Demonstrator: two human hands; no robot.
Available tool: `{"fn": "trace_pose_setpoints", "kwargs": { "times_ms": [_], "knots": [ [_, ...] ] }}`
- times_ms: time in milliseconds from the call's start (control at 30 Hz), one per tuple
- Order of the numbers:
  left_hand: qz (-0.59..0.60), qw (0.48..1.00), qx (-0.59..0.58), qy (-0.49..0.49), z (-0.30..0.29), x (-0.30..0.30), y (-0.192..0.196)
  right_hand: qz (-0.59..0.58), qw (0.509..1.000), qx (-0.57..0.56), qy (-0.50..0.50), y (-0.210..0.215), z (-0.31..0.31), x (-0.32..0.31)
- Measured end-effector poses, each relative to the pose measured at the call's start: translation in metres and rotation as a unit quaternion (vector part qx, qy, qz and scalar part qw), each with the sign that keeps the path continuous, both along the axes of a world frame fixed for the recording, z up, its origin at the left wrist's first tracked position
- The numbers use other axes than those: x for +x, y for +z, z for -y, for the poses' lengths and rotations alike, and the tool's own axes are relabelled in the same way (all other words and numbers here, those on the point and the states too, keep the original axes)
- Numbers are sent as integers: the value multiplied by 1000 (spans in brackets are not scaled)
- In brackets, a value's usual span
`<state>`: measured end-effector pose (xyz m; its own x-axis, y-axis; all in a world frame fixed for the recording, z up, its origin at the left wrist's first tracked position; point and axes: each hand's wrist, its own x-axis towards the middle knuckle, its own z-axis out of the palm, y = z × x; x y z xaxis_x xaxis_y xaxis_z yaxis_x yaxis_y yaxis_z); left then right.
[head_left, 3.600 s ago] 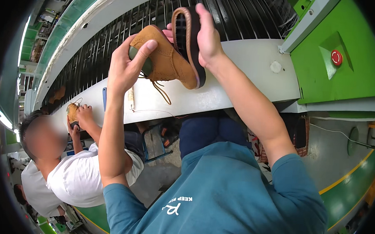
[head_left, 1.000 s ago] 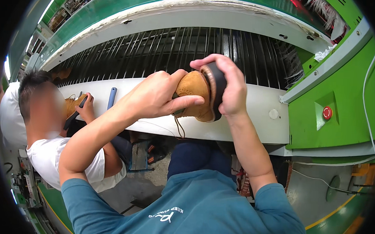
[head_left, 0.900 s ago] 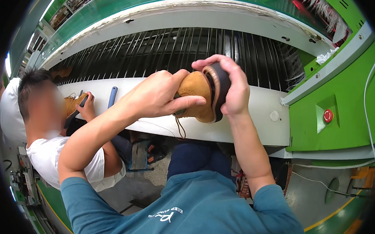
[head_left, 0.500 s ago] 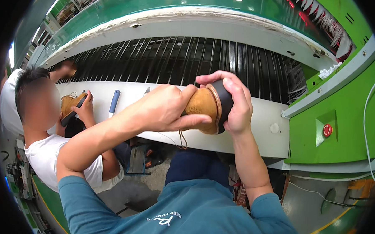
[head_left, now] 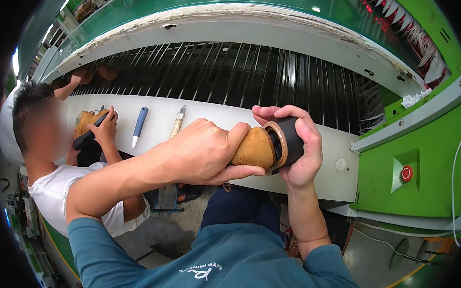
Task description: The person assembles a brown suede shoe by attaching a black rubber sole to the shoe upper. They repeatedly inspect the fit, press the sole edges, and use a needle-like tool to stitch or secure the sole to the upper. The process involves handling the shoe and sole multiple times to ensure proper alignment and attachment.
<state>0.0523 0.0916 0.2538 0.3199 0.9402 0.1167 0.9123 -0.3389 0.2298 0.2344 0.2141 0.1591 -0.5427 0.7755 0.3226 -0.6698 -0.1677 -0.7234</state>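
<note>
A tan suede shoe upper (head_left: 253, 148) is held over the front edge of the white ledge, its rounded end toward the right. My left hand (head_left: 197, 150) is closed around it, thumb along the near side. A black sole with a stitched brown rim (head_left: 291, 140) sits against the upper's right end. My right hand (head_left: 307, 150) wraps the sole from the right with fingers over the top. A dark gap shows between rim and upper, so the two are partly apart there. A brown lace loop hangs below; my left hand hides the rest of the shoe.
On the white ledge (head_left: 330, 161) lie a blue-handled tool (head_left: 140, 124) and a wrapped-handle tool (head_left: 178, 120). Beyond runs a dark roller conveyor (head_left: 208, 73). A co-worker at left holds another tan shoe (head_left: 87, 125). A red stop button (head_left: 406, 173) is on the green machine housing.
The gap between sole and upper has widened as the sole tilted away. Both my hands and the shoe sit slightly lower and farther right. The co-worker's far hand over the conveyor has shifted.
</note>
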Motion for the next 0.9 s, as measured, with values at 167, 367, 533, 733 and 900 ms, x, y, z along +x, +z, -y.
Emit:
{"fn": "trace_pose_setpoints", "kwargs": {
  "times_ms": [167,367,533,733,900],
  "knots": [
    [-5,1000,-18,-3,-15,0,5,85,991,107,5,10,-7,2],
    [43,999,-30,13,-37,-10,-3,168,962,214,34,31,-36,1],
    [47,998,-3,28,-47,-8,-6,192,954,229,29,30,-50,-1],
    [69,997,0,31,-76,-29,-11,298,894,332,-33,29,-82,-13],
    [104,990,-33,87,-87,-52,-24,400,853,334,-20,41,-98,-38]
  ]
}}
